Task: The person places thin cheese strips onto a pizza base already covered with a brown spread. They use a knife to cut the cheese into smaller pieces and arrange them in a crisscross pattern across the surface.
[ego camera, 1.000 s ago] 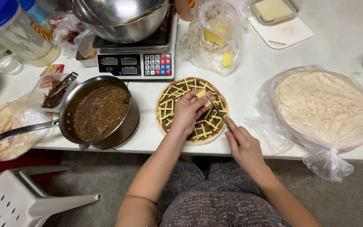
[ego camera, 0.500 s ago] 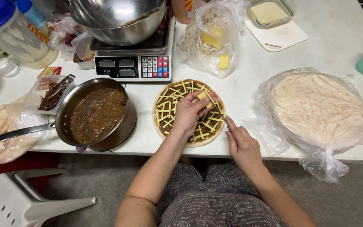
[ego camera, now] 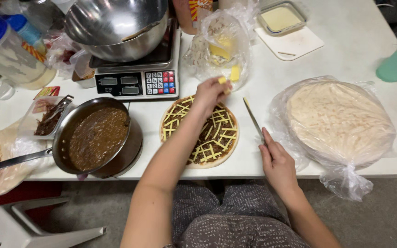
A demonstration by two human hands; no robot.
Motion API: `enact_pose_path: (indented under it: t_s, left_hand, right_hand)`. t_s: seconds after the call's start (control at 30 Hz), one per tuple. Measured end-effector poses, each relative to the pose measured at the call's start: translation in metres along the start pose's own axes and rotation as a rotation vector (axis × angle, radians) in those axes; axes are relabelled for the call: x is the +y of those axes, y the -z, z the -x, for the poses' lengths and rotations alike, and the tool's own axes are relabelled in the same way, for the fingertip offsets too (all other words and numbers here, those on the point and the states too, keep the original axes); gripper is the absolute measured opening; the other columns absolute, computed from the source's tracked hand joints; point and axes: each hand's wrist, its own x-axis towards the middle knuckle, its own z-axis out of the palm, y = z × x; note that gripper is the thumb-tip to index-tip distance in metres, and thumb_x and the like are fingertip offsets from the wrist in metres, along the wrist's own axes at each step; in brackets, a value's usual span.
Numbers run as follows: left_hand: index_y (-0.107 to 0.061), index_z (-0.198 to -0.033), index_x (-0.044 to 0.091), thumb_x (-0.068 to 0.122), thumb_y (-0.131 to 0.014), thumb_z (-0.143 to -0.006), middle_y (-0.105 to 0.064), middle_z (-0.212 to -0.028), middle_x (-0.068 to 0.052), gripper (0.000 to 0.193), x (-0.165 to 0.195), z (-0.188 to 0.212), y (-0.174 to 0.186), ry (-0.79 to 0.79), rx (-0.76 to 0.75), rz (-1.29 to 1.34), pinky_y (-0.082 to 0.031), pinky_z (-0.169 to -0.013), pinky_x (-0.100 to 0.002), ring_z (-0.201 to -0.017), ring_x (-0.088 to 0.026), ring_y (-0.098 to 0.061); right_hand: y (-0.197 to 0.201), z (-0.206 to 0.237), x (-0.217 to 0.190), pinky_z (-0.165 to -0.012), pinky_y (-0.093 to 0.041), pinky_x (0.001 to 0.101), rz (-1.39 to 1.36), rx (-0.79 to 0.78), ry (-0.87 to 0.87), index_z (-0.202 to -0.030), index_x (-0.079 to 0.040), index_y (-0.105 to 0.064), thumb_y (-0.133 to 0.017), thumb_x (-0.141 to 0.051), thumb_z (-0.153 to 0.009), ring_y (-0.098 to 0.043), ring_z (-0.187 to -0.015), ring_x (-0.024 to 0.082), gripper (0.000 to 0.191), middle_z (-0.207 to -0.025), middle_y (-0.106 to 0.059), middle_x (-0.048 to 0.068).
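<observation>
Two hands work: left hand (ego camera: 210,93) pinches cheese (ego camera: 223,81) over the flatbread (ego camera: 201,131) beside the scale (ego camera: 136,82); right hand (ego camera: 277,161) grips a knife (ego camera: 252,117).

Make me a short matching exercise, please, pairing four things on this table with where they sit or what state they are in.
Things:
1. left hand
2. right hand
3. metal bowl
4. stack of flatbreads

States:
A. wrapped in a clear plastic bag
B. sits on the digital scale
C. holds a knife by the topped flatbread
D. pinches a yellow cheese piece

Pairs: 1-D, 2-C, 3-B, 4-A
</observation>
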Motion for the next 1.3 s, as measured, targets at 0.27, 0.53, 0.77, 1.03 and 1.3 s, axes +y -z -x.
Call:
enact_pose_path:
  t_s: [0.27,0.53,0.77,1.03,1.3]
  left_hand:
    - [-0.023,-0.156,-0.002,0.022,-0.065,-0.099,-0.034,-0.163,-0.020,0.075,0.023,-0.045,-0.013,-0.048,-0.080,-0.074,-0.036,-0.120,-0.037,-0.144,-0.027,-0.043]
    - [-0.042,-0.150,-0.003,0.016,-0.052,-0.103,-0.055,-0.149,-0.018,0.052,0.022,0.106,0.028,0.007,-0.340,0.107,-0.054,-0.107,-0.032,-0.132,-0.027,-0.060]
    - [-0.059,-0.138,-0.006,0.006,-0.062,-0.102,-0.070,-0.123,-0.018,0.037,-0.018,0.184,0.087,-0.024,-0.201,0.361,-0.062,-0.095,-0.032,-0.111,-0.024,-0.071]
    - [-0.063,-0.130,-0.006,0.003,-0.066,-0.102,-0.069,-0.121,-0.017,0.029,-0.056,0.193,0.111,-0.055,-0.057,0.545,-0.062,-0.095,-0.036,-0.106,-0.023,-0.071]
    - [-0.059,-0.133,-0.007,0.002,-0.060,-0.098,-0.067,-0.127,-0.023,0.036,-0.052,0.189,0.080,-0.055,0.088,0.604,-0.061,-0.099,-0.040,-0.115,-0.029,-0.069]
  right_hand:
    - [-0.001,0.008,0.008,-0.075,-0.057,0.0313,-0.186,-0.137,-0.147,-0.147,-0.019,-0.056,-0.063,-0.020,-0.099,-0.072,-0.080,0.018,0.049,-0.107,-0.075,0.013]
    - [-0.013,0.013,0.010,-0.045,-0.040,0.0200,-0.905,-0.508,-0.400,-0.155,-0.014,-0.045,-0.054,-0.015,-0.100,-0.050,-0.053,0.007,0.056,-0.077,-0.061,0.001]
    - [-0.033,0.023,-0.008,-0.047,-0.045,0.0216,-1.063,-0.850,-0.420,-0.157,-0.010,-0.043,-0.052,-0.016,-0.103,-0.052,-0.055,0.007,0.055,-0.078,-0.062,0.004]
    - [-0.041,0.027,-0.027,-0.047,-0.044,0.0209,-0.858,-0.865,-0.416,-0.156,-0.017,-0.043,-0.053,-0.018,-0.101,-0.050,-0.054,0.006,0.056,-0.076,-0.060,0.001]
    - [-0.035,0.029,-0.063,-0.063,-0.052,0.0337,-0.135,-0.344,0.157,-0.147,-0.016,-0.057,-0.065,-0.015,-0.097,-0.058,-0.061,0.021,0.051,-0.079,-0.060,0.010]
